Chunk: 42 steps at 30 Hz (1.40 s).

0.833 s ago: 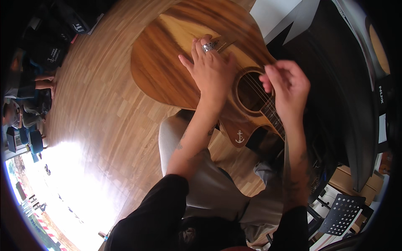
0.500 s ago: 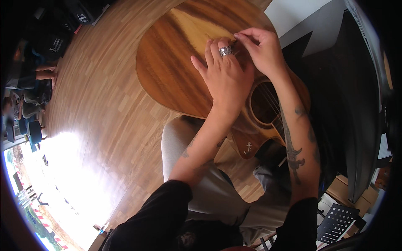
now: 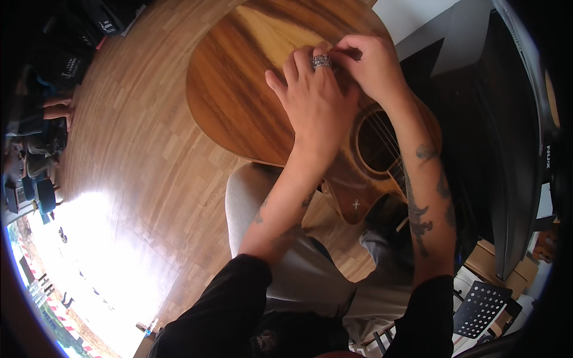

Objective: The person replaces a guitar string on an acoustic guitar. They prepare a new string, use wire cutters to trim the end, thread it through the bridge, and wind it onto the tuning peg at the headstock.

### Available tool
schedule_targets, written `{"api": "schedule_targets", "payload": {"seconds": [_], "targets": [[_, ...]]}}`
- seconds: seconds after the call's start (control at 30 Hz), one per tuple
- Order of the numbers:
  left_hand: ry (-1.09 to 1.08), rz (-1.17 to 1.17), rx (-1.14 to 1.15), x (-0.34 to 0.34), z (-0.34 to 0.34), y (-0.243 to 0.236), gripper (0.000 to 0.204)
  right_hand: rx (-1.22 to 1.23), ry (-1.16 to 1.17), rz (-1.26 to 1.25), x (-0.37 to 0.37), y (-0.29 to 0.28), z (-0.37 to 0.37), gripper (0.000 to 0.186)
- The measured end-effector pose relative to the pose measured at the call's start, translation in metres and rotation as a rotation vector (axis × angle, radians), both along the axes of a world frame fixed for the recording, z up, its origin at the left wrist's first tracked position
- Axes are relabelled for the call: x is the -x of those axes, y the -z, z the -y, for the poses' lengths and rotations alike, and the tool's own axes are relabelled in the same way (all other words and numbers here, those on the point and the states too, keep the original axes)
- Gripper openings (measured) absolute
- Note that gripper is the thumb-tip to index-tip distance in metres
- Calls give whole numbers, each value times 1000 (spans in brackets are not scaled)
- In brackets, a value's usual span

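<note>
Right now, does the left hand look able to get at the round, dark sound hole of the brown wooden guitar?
Probably yes: the left hand is close beside the sound hole, whose left side looks uncovered; the tattooed right forearm passes along its right side.

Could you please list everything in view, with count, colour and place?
Guitar: one, brown, upper middle
Ring: one, silver, on a finger
Floor: one, brown wood, left and middle
Large object, kind unclear: one, black, right
Music stand: one, black, lower right
Cardboard: brown, count unclear, lower right
Another person's legs: two, bare, left edge
Trousers: one pair, grey, lower middle
Sleeves: two, black, bottom
Left hand: one, over guitar
Right hand: one, beside left
</note>
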<state>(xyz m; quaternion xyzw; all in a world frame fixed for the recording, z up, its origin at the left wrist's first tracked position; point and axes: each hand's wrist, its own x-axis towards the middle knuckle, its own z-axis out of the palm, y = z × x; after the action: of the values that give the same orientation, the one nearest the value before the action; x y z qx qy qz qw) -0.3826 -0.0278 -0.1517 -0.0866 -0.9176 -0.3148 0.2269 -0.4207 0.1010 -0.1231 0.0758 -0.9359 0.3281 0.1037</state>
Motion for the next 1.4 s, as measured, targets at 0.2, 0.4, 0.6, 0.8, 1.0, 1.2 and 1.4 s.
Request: {"api": "schedule_targets", "payload": {"seconds": [0.2, 0.4, 0.6, 0.8, 1.0, 1.2, 1.4], "targets": [[25, 16, 43, 4, 5, -2, 46, -57, -25, -70, 1, 2, 0, 19], [134, 71, 59, 18, 16, -9, 52, 66, 57, -127, -30, 3, -12, 27], [169, -15, 46, 27, 15, -2, 35, 112, 119, 23, -75, 8, -7, 26], [145, -51, -29, 31, 6, 4, 20, 138, 204, -29, -72, 21, -7, 22], [221, -114, -168, 42, 2, 15, 15, 74, 300, -73, -65, 21, -5, 19], [217, -61, -235, 38, 2, 6, 14, 132, 274, -83, -64, 22, -6, 16], [222, -87, -246, 37, 3, 5, 15, 78, 225, -190, -66, 22, -4, 13]]}}
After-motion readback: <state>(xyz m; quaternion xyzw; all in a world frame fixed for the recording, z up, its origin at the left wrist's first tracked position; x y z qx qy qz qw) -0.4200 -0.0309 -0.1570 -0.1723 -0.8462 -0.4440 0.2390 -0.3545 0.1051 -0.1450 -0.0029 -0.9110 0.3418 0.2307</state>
